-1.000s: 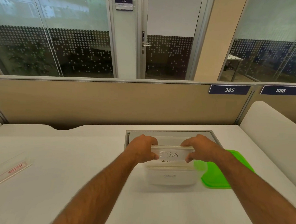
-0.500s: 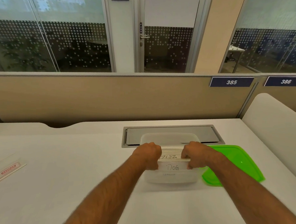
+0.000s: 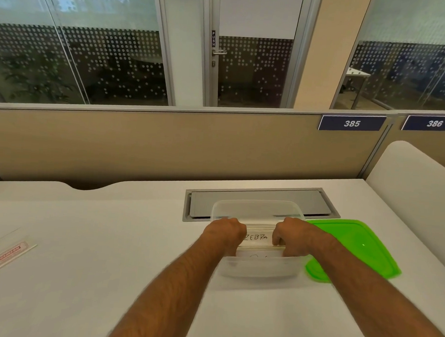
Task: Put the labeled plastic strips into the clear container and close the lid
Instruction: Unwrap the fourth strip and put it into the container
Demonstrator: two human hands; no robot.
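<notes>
Both hands are reaching into the open clear container (image 3: 254, 268) on the white desk (image 3: 81, 238). The left hand (image 3: 225, 232) and right hand (image 3: 291, 236) are closing around the ends of the plastic strips (image 3: 256, 239) inside it. One label is reading "ZEBRA"; the nearer label is blurring behind the wall. The green lid (image 3: 354, 249) is lying just right of the container, its left edge partly hidden.

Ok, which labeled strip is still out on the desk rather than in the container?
The red-labeled strip at the desk's far left edge; the ZEBRA strip already stands inside the clear container.
</notes>
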